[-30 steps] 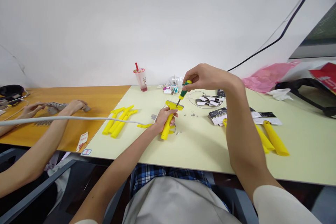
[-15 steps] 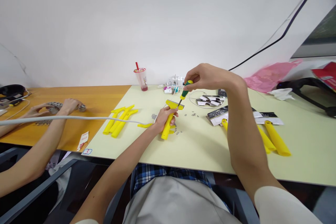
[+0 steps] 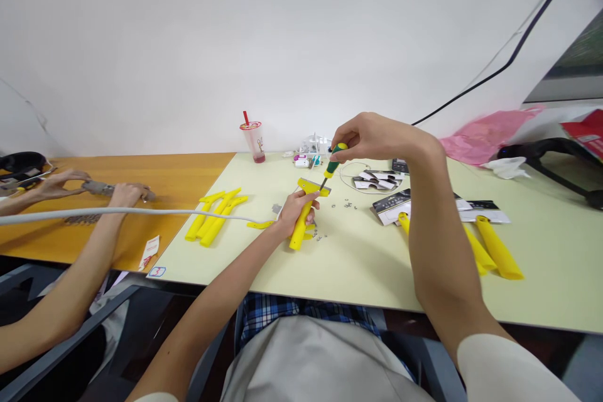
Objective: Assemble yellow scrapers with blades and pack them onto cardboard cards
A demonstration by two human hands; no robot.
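My left hand is wrapped round the handle of a yellow scraper, its wide head tilted up and away from me. From above, my right hand grips a green and yellow screwdriver by its handle. The screwdriver's shaft slants down to the scraper head, and the tip meets it near my left thumb. Small metal screws lie scattered to the right of the scraper, with more just below my left hand. A small yellow piece rests left of my left hand.
Several yellow scraper handles lie at left, and more yellow handles at right beside black-and-white packets. A cup with a straw stands near the wall. A grey cable crosses the left side. A co-worker's hands hold a grey metal part.
My hands, the screwdriver and the scraper have barely moved. At left, the co-worker's hands have shifted, and the grey part between them is now stretched out straighter.
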